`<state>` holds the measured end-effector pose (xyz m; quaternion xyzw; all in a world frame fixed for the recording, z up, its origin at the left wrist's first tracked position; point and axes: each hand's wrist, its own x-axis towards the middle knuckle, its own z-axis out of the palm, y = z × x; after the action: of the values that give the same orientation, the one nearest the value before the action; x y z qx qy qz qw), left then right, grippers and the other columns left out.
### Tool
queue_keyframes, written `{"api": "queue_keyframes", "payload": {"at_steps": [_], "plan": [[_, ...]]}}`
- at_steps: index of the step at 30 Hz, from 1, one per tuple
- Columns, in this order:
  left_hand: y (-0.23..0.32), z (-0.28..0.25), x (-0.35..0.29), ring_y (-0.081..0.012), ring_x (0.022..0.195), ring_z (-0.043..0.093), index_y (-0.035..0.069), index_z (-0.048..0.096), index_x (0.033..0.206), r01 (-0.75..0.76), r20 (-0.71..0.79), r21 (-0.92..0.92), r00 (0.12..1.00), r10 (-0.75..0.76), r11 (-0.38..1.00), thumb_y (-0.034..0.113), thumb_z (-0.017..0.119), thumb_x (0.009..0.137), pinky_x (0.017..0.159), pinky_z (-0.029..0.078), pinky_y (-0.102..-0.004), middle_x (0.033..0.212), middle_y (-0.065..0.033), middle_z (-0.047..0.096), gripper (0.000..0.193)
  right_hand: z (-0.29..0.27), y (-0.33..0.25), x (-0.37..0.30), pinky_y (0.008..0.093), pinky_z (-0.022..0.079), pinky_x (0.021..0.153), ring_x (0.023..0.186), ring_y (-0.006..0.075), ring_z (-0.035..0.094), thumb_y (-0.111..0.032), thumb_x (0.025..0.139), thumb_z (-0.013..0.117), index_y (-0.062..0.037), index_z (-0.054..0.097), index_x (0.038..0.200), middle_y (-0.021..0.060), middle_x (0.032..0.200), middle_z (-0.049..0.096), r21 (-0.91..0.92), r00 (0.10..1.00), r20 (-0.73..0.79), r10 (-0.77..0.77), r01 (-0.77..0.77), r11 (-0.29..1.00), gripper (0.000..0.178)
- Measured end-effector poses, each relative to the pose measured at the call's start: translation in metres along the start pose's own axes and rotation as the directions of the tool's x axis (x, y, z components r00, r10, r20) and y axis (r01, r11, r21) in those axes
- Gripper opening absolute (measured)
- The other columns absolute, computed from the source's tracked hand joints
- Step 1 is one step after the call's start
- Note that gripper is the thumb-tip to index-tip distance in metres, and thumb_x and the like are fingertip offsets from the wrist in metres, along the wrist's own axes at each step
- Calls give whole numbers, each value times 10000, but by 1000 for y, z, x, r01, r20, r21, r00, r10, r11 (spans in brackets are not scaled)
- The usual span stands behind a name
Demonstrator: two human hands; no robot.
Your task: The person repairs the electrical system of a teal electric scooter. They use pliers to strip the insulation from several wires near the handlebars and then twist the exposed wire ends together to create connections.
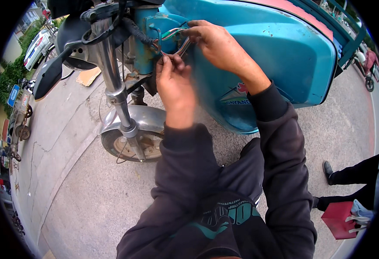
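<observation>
A bunch of thin coloured wires, green, white and reddish among them, comes out of a black-wrapped harness beside the blue steering column of a motor tricycle. My left hand is closed, thumb and fingertips pinched on the lower wires; its palm is slightly blurred. Above and to its right, my right hand curls its fingers around the other end of the same wires. The exact wire ends are hidden by the fingers. Right behind my right hand is the large blue body panel of the vehicle.
On the left stand the chrome front fork, a mirror and the front wheel. At the right, a person's dark-trousered leg is near a red box with cloths or gloves. A parked white car stands far left.
</observation>
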<state>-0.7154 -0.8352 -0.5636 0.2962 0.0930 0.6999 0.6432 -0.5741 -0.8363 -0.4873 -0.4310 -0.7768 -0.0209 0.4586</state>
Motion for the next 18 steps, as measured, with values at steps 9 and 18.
{"api": "queue_keyframes", "payload": {"at_steps": [9,18], "plan": [[3,-3,0,-91,772,522,124,566,1005,24,19,-30,1000,-24,999,196,546,1022,722,477,-263,914,-3,604,76,0,-1,-1,407,521,870,1027,391,640,31,906,567,8,687,1108,193,1154,650,38,1000,-7,-13,13,999,236],[-10,17,-7,-98,774,532,98,548,1015,-98,-27,114,994,101,989,214,522,1042,713,504,-275,887,-7,573,122,3,-1,-5,401,524,847,996,387,644,16,923,544,32,664,1124,199,1126,652,75,999,-27,-22,24,997,234]]}}
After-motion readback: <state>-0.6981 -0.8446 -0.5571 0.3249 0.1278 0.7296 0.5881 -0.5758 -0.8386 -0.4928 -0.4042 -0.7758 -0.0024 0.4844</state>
